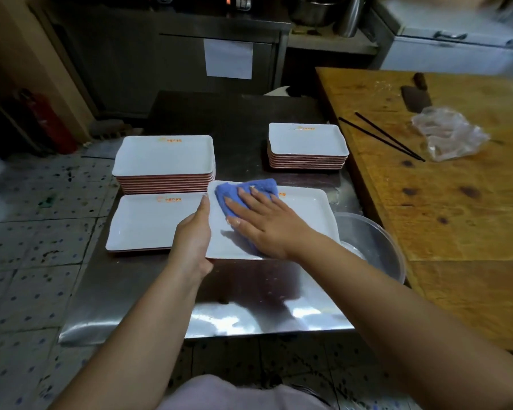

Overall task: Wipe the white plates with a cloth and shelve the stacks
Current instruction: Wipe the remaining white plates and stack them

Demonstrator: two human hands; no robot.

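While my left hand [194, 232] grips the near-left edge of a white plate [302, 214] on the steel table [249, 306], thumb on the rim, my right hand [261, 220] presses a blue cloth [249, 189] flat onto it, fingers spread. Just left lies another single plate [148, 223]. A clear bowl [373, 247] sits at the right. Beyond stand a left stack [165, 164] and, farther right, a smaller stack [307, 146]. Chopsticks [382, 136] lie on the wooden board [456, 202].

The right hand [264, 220] presses a blue cloth [249, 192] flat onto a white plate [305, 211] on the steel bench [249, 306]; the left hand [194, 232] grips the plate's left edge.
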